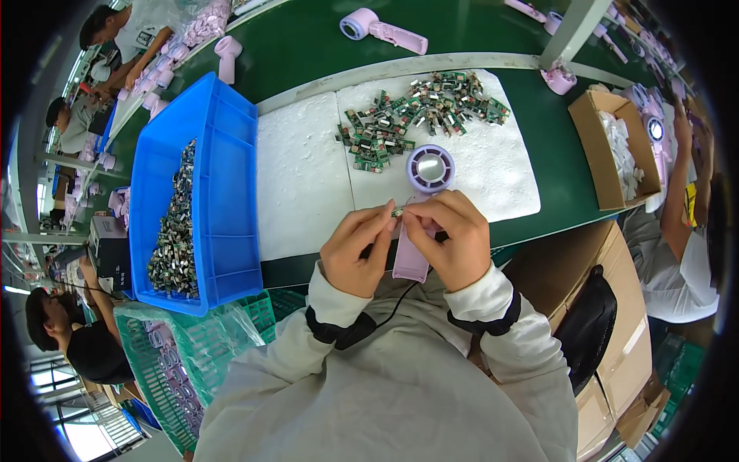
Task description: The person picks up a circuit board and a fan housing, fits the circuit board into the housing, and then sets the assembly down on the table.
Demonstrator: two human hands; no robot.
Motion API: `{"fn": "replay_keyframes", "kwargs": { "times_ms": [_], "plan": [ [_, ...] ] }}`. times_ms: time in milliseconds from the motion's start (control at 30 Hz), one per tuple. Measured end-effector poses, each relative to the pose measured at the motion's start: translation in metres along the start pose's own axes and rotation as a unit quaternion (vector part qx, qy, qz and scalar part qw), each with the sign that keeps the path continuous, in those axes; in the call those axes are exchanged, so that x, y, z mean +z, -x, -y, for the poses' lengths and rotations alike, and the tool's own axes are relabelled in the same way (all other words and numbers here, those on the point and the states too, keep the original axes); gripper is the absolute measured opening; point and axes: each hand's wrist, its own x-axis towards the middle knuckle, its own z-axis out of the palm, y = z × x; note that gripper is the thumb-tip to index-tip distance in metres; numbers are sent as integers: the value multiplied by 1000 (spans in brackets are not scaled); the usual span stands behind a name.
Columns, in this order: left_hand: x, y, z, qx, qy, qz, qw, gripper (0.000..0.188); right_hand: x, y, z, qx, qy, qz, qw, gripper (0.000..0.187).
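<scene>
A small green circuit board (397,212) sits pinched in the fingertips of my left hand (356,250). Close beside it, my right hand (454,240) has its thumb and forefinger pressed together; what they grip is too small to make out. Under and between my hands lies a handheld fan (410,262) with a pink handle and a round lilac head with a silvery centre. Its neck is partly covered by my right fingers. Just beyond the fan head, a loose pile of green circuit boards (377,138) spreads over a white foam sheet (300,177).
A blue bin (235,192) holding many circuit boards stands at left. At right is a cardboard box (616,196) with white parts. Another fan (385,32) lies beyond a pale rail. A green basket (146,385) of lilac parts sits lower left. Other people work on both sides.
</scene>
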Motion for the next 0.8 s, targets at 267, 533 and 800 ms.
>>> {"fn": "replay_keyframes", "kwargs": {
  "times_ms": [267, 533, 800],
  "plan": [
    [34, 15, 25, 130, 10, -98, 987, 48, 11, 13, -1, 61, 4, -15, 998, 6],
    [38, 12, 31, 99, 24, 8, 995, 51, -6, 11, -12, 11, 127, 72, 989, 10],
    [-9, -34, 22, 109, -78, -131, 982, 49, -88, -31, -51, 13, -64, 131, 989, 22]
  ]
}}
